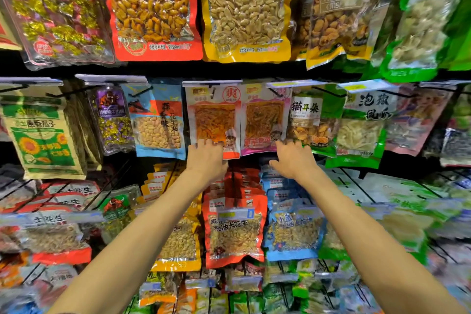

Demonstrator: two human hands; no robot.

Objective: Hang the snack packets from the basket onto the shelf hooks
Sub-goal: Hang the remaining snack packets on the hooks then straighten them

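Straightening hung packets, seemingly. Left hand (206, 158) on lower corner of orange-trimmed snack packet (215, 120) at its 12 o'clock, pinching or pressing impossible to tell. Right hand (293, 160) splayed, slack, fingertips (286, 145) touching pink-trimmed packet (263, 120) at 11 o'clock. Next: let go, fetch another from unseen basket.

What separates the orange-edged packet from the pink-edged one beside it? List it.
The orange-edged packet has an orange-red bottom band; the pink-edged packet a pink one. The left hand touches the orange-edged packet's lower edge; the right hand reaches the pink-edged packet's lower corner. Both hang side by side, windows showing orange strips.
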